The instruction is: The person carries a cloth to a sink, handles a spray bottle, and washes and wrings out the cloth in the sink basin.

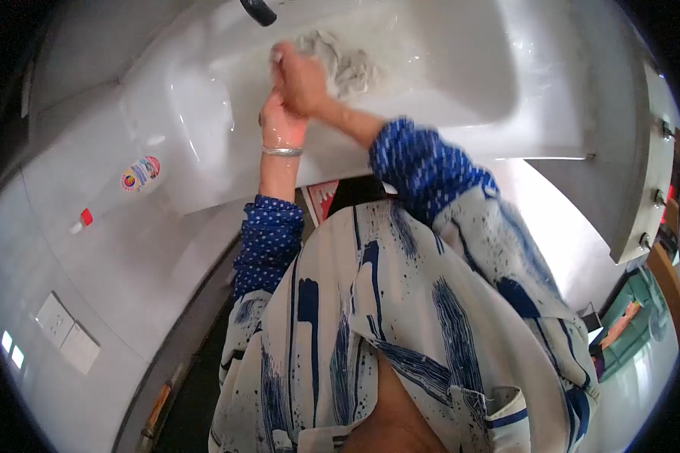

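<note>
Over a white basin, my left hand and my right hand are pressed together. The left, with a silver bracelet at its wrist, looks wet; the right lies across it with curled fingers. What they hold between them, if anything, is hidden. Just right of my right hand, a wet greyish-white cloth lies crumpled in the basin's shallow water. A dark spout juts in above my hands. Blue dotted sleeves cover both forearms.
A clear bottle with a colourful label and a red-and-white nozzle is on the left, by the basin. White wall plates are at the lower left. A grey panel with knobs stands on the right, near a green container.
</note>
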A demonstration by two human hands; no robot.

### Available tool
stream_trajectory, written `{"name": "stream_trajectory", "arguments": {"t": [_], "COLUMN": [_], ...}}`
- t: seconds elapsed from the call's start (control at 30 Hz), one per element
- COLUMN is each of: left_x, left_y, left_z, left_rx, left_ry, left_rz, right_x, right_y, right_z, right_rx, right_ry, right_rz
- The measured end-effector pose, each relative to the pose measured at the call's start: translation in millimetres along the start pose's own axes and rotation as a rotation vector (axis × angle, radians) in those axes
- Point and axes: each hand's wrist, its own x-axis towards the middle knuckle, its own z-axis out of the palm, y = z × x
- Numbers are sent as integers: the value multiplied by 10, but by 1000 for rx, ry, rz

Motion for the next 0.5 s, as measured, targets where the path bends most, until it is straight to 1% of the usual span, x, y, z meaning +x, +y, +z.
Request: {"name": "stream_trajectory", "arguments": {"t": [0.03,0.07,0.13,0.17,0.2,0.33,0.37,0.4,0.43,0.47,0.5], "left_x": [8,11,-85,-112,-137,-219,-223,-231,-267,-338,-308], "left_y": [-65,-63,-23,59,69,67,50,88,117,139,145], "left_z": [-71,-38,2,0,-15,-35,-73,-46,-24,-40,-94], "left_rx": [-65,-65,-64,-13,-18,52,40,40,-34,-107,-72], "left_ry": [3,-6,108,214,217,97,37,23,17,32,75], "left_rz": [-88,-87,-52,19,19,44,42,48,16,-24,-27], "right_x": [169,227,1,-8,-36,-91,7,43,75,37,11], "right_y": [188,283,148,102,62,-34,46,52,80,98,119], "right_z": [3,13,68,77,106,174,169,178,181,211,212], "right_rx": [-57,-70,18,13,-1,-32,-4,-8,7,30,69], "right_ry": [92,131,70,67,33,-99,-73,-63,-108,-168,-135], "right_rz": [-14,-10,-15,-21,-7,50,-52,-63,-155,-232,-241]}}
